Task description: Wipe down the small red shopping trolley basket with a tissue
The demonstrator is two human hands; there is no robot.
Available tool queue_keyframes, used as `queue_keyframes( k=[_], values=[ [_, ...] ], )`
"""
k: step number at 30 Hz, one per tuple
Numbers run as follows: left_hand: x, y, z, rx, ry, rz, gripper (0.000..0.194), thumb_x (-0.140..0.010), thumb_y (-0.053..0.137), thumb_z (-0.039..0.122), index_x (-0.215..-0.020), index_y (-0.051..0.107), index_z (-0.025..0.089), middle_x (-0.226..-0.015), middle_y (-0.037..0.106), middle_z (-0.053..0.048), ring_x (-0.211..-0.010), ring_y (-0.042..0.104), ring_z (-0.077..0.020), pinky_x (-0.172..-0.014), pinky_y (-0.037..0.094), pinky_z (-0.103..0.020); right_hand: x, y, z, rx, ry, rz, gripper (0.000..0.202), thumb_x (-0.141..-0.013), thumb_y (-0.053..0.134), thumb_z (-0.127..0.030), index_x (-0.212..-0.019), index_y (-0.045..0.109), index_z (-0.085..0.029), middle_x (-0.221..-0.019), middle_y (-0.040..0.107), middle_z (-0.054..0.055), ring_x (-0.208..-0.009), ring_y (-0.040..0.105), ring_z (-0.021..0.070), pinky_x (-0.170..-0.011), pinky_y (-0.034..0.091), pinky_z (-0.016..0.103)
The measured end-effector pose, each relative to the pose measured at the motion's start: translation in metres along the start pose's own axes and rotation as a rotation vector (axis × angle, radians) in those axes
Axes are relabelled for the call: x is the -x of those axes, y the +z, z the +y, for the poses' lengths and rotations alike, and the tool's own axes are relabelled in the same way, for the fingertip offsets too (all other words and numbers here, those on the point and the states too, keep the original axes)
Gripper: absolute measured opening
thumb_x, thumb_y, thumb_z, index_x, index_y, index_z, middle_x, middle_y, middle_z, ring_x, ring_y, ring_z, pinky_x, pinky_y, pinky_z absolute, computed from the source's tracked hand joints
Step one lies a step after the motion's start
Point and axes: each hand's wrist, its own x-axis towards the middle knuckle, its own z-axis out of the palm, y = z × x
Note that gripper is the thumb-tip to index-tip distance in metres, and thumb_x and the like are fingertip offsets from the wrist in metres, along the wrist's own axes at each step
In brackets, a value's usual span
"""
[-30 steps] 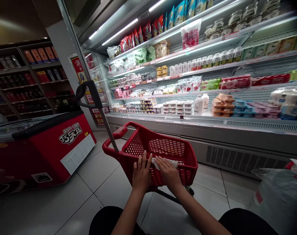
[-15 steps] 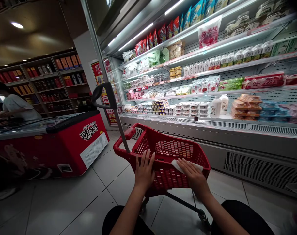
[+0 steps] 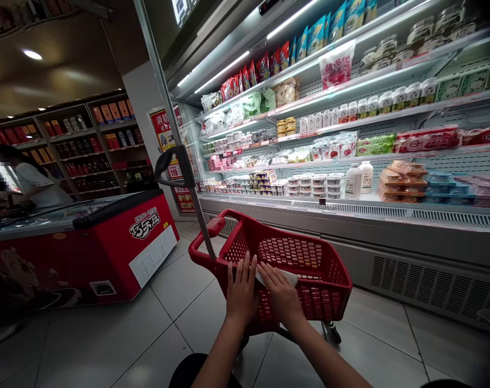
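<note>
A red plastic shopping basket cart [image 3: 328, 293] stands in front of me, its near side facing my knees. My left hand [image 3: 242, 293] rests on the near rim, fingers stretched out and slightly apart, with nothing in it. Just to its right, my right hand [image 3: 283, 296] holds a white cloth [image 3: 290, 277] against the same rim, its fingers lying over the cloth. Part of the cloth is hidden under those fingers. The two hands nearly touch. The visible inside of the basket shows only its perforated red walls.
A metal pole with a dark handle [image 3: 179, 167] rises from the cart's left end. Behind stands a refrigerated display [image 3: 269, 207] stocked with bottles, tubs and bags. A red chest freezer [image 3: 119, 253] is at left, with a person [image 3: 43, 183] behind it. Grey floor tiles [image 3: 148, 334] surround the cart.
My right hand has slid left along the rim with the white cloth, from near the right corner to beside my left hand. My left hand stays on the rim.
</note>
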Motion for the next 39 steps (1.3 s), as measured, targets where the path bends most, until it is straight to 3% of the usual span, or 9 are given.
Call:
queue_keyframes(
  k=[5,15,17,21,24,26,32,36,39],
  values=[
    [0.000,0.000,-0.001,-0.005,0.036,-0.005,0.094,-0.090,0.061,0.033,-0.168,0.011,0.019,-0.172,0.026,-0.011,-0.159,0.021,-0.0309,-0.130,0.006,-0.058,-0.004,-0.002,-0.003,-0.033,-0.044,-0.011,0.081,-0.089,0.037,0.000,-0.166,0.026,-0.022,-0.163,0.046,0.006,-0.147,0.046,0.0202,-0.118,0.044,0.041],
    [-0.004,-0.016,-0.003,0.043,0.025,-0.014,0.093,-0.087,0.058,0.019,-0.168,0.014,0.023,-0.172,0.026,-0.008,-0.159,0.024,-0.0291,-0.130,0.017,-0.055,0.019,-0.023,0.034,-0.035,0.002,-0.024,0.088,-0.085,0.036,0.002,-0.167,0.019,-0.024,-0.168,0.036,0.005,-0.153,0.037,0.0206,-0.122,0.040,0.044],
    [-0.007,-0.018,0.013,0.071,0.053,0.009,0.089,-0.090,0.055,0.019,-0.168,0.013,0.021,-0.173,0.023,-0.007,-0.160,0.022,-0.0288,-0.130,0.018,-0.053,0.028,-0.021,0.041,0.006,0.028,-0.016,0.085,-0.086,0.036,0.002,-0.166,0.023,-0.023,-0.166,0.041,0.006,-0.150,0.042,0.0217,-0.123,0.039,0.045],
    [-0.017,-0.008,0.066,0.207,0.249,-0.010,0.076,-0.102,0.045,0.029,-0.168,0.010,0.015,-0.175,0.016,-0.007,-0.161,0.016,-0.0244,-0.129,0.023,-0.043,0.035,-0.017,0.044,-0.032,-0.004,-0.005,0.079,-0.093,0.041,-0.006,-0.167,0.018,-0.019,-0.159,0.051,0.011,-0.143,0.052,0.0232,-0.118,0.045,0.044],
    [-0.021,0.008,0.096,0.262,0.224,-0.031,0.077,-0.107,0.040,0.047,-0.168,0.007,0.014,-0.174,0.017,-0.011,-0.161,0.017,-0.0261,-0.126,0.028,-0.043,0.040,-0.026,0.046,-0.042,0.009,0.004,0.080,-0.097,0.045,-0.016,-0.168,0.011,-0.020,-0.164,0.042,0.013,-0.147,0.047,0.0256,-0.117,0.046,0.046],
    [-0.021,0.014,0.102,0.252,0.264,-0.036,0.078,-0.107,0.038,0.053,-0.168,0.006,0.017,-0.174,0.017,-0.010,-0.161,0.016,-0.0257,-0.127,0.026,-0.047,0.047,-0.037,0.050,0.018,0.063,0.011,0.082,-0.095,0.047,-0.015,-0.168,0.010,-0.020,-0.169,0.031,0.014,-0.153,0.036,0.0290,-0.121,0.040,0.050],
    [-0.014,0.015,0.089,0.106,0.401,-0.009,0.074,-0.107,0.037,0.056,-0.168,0.011,0.024,-0.176,0.011,-0.002,-0.162,0.010,-0.0204,-0.129,0.019,-0.044,0.063,-0.057,0.056,0.042,0.101,-0.027,0.088,-0.087,0.053,-0.013,-0.167,0.018,-0.021,-0.174,0.015,0.015,-0.158,0.022,0.0340,-0.120,0.037,0.055],
    [-0.012,0.023,0.072,0.072,0.346,-0.001,0.079,-0.104,0.045,0.057,-0.168,0.012,0.024,-0.176,0.012,-0.005,-0.161,0.017,-0.0267,-0.127,0.024,-0.044,0.061,-0.059,0.060,-0.018,0.105,-0.030,0.090,-0.092,0.057,-0.027,-0.168,0.010,-0.015,-0.173,0.019,0.017,-0.158,0.025,0.0324,-0.121,0.038,0.052],
    [-0.009,0.022,0.043,0.039,0.355,-0.007,0.076,-0.105,0.049,0.051,-0.168,0.012,0.028,-0.175,0.017,-0.003,-0.159,0.022,-0.0254,-0.127,0.025,-0.042,0.060,-0.063,0.063,-0.043,0.131,-0.083,0.094,-0.095,0.058,-0.035,-0.167,0.004,-0.010,-0.172,0.024,0.017,-0.158,0.026,0.0284,-0.123,0.035,0.046]
  ],
)
